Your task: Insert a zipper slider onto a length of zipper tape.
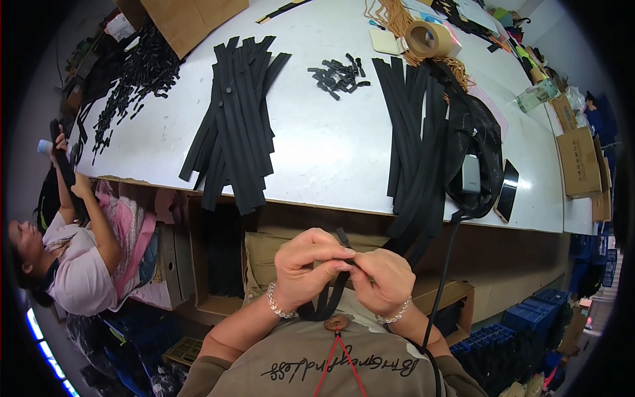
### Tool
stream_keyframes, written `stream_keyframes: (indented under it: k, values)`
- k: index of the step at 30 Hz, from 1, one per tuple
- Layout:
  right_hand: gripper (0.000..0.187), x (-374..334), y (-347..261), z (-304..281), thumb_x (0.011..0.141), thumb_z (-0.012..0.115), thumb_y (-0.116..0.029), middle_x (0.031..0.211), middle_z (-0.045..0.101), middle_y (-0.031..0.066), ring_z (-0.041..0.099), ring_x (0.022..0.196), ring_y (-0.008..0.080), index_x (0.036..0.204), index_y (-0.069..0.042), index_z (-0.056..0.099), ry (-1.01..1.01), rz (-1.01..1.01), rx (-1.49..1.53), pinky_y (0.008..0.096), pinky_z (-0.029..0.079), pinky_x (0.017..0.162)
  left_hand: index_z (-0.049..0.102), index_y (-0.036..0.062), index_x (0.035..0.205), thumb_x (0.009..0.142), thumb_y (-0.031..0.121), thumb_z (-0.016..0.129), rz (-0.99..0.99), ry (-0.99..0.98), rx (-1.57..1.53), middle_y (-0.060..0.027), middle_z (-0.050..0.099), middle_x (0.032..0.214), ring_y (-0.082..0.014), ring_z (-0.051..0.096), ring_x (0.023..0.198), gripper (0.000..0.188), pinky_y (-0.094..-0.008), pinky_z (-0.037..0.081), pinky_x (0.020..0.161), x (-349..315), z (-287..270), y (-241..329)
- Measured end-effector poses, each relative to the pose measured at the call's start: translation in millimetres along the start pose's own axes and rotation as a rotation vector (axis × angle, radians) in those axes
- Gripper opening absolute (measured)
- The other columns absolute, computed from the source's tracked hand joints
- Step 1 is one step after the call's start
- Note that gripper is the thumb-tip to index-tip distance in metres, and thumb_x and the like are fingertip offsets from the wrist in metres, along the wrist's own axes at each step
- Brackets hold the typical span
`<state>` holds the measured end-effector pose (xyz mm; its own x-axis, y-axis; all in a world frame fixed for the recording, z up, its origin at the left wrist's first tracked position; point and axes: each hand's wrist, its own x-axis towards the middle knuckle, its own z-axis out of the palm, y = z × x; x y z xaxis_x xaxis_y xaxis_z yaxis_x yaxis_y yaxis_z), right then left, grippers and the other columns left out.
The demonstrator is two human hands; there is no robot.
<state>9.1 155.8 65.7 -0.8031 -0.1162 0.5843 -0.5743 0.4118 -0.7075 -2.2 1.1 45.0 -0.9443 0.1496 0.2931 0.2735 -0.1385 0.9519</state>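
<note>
Both my hands are pinched together in front of my chest on a black fabric strip (336, 296), which hangs in a loop below the fingers. My left hand (305, 261) grips it between thumb and forefinger, with a short dark end poking up above the fingertips. My right hand (382, 278) meets it fingertip to fingertip; whether a small part is also between them is hidden. On the table ahead, a bundle of black strips (417, 139) hangs over the edge near my right hand. A small heap of black toggle-like pieces (337, 74) lies farther back.
Another stack of black strips (235, 126) covers the white table (324, 159) at left, beyond it a big pile of black pieces (142, 73). A tape roll (428, 40), black bag (486, 126) and phone (507, 190) sit right. A co-worker (86, 251) holds black strips at left.
</note>
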Motion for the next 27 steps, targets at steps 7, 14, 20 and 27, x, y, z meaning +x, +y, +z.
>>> stream_keyframes:
  k: [7, 14, 20, 27]
  values:
    - [0.011, -0.5, 1.1, -3.7, 0.074, 0.066, 0.003, 0.066, 0.058, 0.0104, 0.057, 0.053, 0.0252, 0.085, 0.002, 0.063, -0.057, 0.019, 0.054, 0.0311, 0.044, 0.049, 0.068, -0.0019, 0.085, 0.073, 0.002, 0.073, -0.104, -0.022, -0.041, -0.0079, 0.062, 0.08, -0.0138, 0.056, 0.07, 0.013, -0.0237, 0.044, 0.06, -0.4, -2.2, 1.1]
    - [0.007, -1.6, 0.4, -4.6, 0.078, 0.065, -0.002, 0.063, 0.055, 0.0096, 0.054, 0.051, 0.0244, 0.083, 0.0, 0.062, -0.108, 0.137, 0.126, 0.0309, 0.042, 0.047, 0.07, 0.0016, 0.091, 0.075, 0.003, 0.073, -0.091, -0.032, -0.071, -0.0051, 0.061, 0.079, -0.0104, 0.055, 0.07, 0.016, -0.0208, 0.042, 0.058, 0.4, -2.0, -1.0]
    - [0.004, 3.6, -5.3, -9.6, 0.08, 0.064, -0.002, 0.061, 0.051, 0.0089, 0.052, 0.05, 0.0237, 0.083, -0.001, 0.06, -0.21, 0.265, 0.208, 0.031, 0.04, 0.046, 0.07, 0.0014, 0.091, 0.076, 0.002, 0.072, -0.115, -0.038, -0.091, -0.0052, 0.062, 0.081, -0.0107, 0.056, 0.072, 0.015, -0.021, 0.043, 0.061, 1.0, -4.3, -1.9]
    - [0.004, 1.2, -5.0, -6.2, 0.08, 0.064, -0.002, 0.061, 0.051, 0.0088, 0.052, 0.05, 0.023, 0.082, -0.001, 0.06, -0.177, 0.254, 0.174, 0.0309, 0.04, 0.046, 0.07, 0.0012, 0.092, 0.075, 0.001, 0.072, -0.148, -0.055, -0.068, -0.0055, 0.062, 0.081, -0.0113, 0.056, 0.072, 0.017, -0.0214, 0.044, 0.062, 0.6, -7.9, 0.1]
